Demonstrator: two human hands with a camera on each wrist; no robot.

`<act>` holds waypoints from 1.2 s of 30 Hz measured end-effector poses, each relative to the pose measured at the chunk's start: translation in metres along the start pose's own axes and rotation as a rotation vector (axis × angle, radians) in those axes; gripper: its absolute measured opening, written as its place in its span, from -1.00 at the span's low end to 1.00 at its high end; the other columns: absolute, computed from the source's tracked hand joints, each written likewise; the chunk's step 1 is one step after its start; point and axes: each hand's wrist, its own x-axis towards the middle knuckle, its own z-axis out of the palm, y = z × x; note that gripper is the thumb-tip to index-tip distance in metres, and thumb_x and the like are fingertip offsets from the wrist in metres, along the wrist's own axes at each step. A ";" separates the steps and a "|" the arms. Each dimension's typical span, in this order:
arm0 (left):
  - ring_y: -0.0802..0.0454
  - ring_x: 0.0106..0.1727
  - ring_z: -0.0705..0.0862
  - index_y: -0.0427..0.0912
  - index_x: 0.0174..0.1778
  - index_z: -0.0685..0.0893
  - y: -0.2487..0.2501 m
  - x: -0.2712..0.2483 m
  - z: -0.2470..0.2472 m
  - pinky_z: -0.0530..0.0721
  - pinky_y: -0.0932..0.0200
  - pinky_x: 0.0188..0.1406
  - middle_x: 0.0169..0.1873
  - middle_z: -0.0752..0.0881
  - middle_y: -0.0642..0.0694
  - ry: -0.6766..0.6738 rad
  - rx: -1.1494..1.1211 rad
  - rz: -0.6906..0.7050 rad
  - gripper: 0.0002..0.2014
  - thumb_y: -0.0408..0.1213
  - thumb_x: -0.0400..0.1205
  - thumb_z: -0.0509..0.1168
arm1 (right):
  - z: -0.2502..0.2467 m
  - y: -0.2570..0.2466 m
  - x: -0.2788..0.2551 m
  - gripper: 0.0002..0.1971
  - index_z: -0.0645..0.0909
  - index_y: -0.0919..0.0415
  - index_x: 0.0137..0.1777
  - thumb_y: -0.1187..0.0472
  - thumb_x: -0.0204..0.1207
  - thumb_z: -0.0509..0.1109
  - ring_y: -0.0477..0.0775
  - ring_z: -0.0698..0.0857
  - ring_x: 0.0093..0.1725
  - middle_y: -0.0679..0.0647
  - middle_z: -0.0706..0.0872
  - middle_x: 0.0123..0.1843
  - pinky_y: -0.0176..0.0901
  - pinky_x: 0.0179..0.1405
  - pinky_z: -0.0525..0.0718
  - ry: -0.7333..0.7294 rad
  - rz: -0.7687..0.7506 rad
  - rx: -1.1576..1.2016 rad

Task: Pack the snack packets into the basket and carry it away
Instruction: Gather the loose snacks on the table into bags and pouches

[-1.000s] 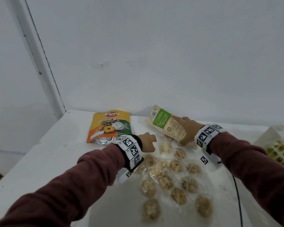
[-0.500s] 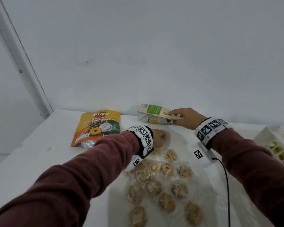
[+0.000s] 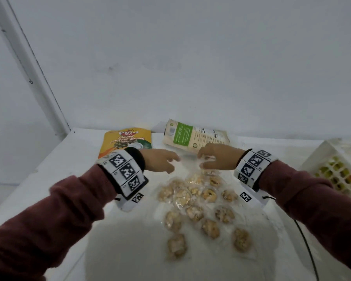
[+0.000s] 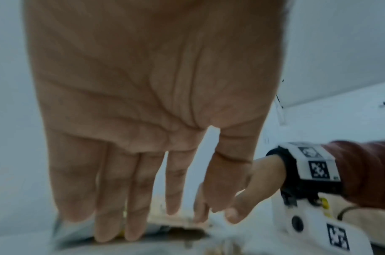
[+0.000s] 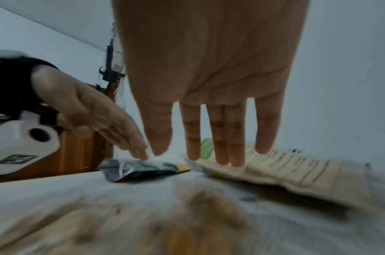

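White table (image 3: 39, 191) set against a pale wall. Lying flat at far edge: orange-yellow biscuit pouch (image 3: 126, 139), and just to its right a beige packet with green panel (image 3: 193, 138). Spread over centre and near side: clear-wrapped cookies (image 3: 199, 201) in a loose cluster, some overlapping; at right edge, a white tray of small coloured items (image 3: 340, 173), and a black cable (image 3: 308, 248) trailing toward near right corner.

Both arms in dark red sleeves reach in from the lower corners of the head view, meeting near mid-frame. The left hand (image 3: 159, 160) and right hand (image 3: 218, 157) are palm-down, fingers extended and loosely spread, fingertips nearly facing, holding nothing.
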 end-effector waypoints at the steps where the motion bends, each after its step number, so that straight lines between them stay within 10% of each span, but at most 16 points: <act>1: -0.02 0.57 0.26 0.02 0.61 0.09 -0.007 -0.006 0.004 0.23 0.08 0.53 0.59 0.23 -0.06 -0.011 0.028 -0.040 -0.38 -0.21 0.65 0.19 | 0.006 -0.007 -0.004 -0.53 0.40 0.06 0.44 -0.09 0.58 0.24 0.13 0.46 0.42 0.11 0.43 0.44 -0.03 0.43 0.40 -0.082 0.005 0.024; 7: -0.13 0.65 -0.22 0.12 0.57 -0.41 -0.007 -0.027 0.062 -0.05 -0.21 0.61 0.63 -0.28 -0.06 -0.262 0.192 0.053 0.22 0.10 0.36 0.50 | 0.039 -0.027 -0.019 -0.16 0.08 -0.11 0.58 -0.14 0.39 0.45 0.26 0.29 0.53 0.17 0.14 0.56 0.20 0.49 0.32 -0.342 0.080 -0.081; 22: -0.24 0.59 -0.41 0.01 0.59 -0.38 0.064 0.000 0.089 -0.30 -0.24 0.54 0.57 -0.45 -0.16 -0.184 0.397 0.263 0.08 0.18 0.47 0.34 | 0.039 0.020 -0.122 0.12 -0.21 -0.32 0.58 -0.15 0.23 0.57 0.21 -0.22 0.65 0.07 -0.23 0.68 0.38 0.57 0.00 -0.163 0.434 0.140; 36: -0.29 0.62 -0.30 -0.02 0.54 -0.50 0.045 0.009 0.100 -0.11 -0.33 0.58 0.57 -0.40 -0.31 -0.210 0.454 0.180 0.24 0.28 0.36 0.38 | 0.083 -0.034 -0.172 0.30 -0.46 -0.34 0.51 -0.29 0.09 0.57 0.30 -0.40 0.59 -0.05 -0.58 0.57 0.59 0.45 -0.01 -0.278 0.591 0.115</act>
